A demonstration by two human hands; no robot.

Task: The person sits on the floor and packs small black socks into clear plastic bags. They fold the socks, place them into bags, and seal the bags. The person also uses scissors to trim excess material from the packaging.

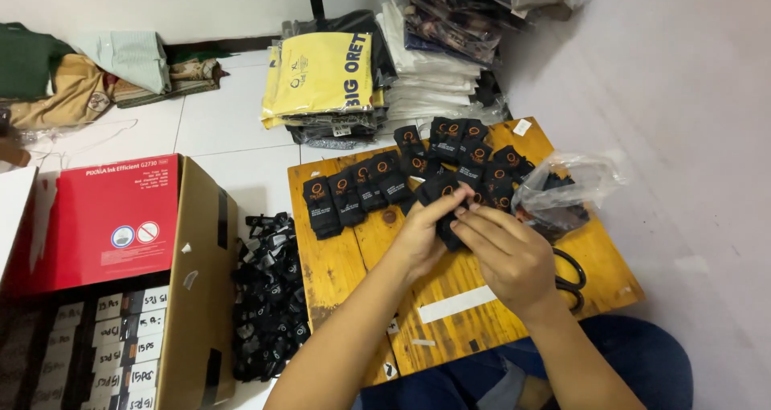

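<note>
Over the low wooden table (337,273), my left hand (422,237) and my right hand (506,253) meet on one small black tag bundle (442,191) with an orange mark, both pinching it just above the tabletop. A row of similar black tag bundles (353,195) lies along the table's far edge, and a looser heap of them (474,157) sits behind my hands. To the right lies a clear plastic bag (566,189) with more black pieces inside. Black scissors (572,281) lie partly hidden under my right wrist.
A brown cardboard box (201,297) with a red flap stands at left, holding labelled packets. A pile of black straps (269,297) lies on the floor between box and table. Stacks of bagged clothes (329,85) stand behind the table. My knees in blue trousers (634,362) are below.
</note>
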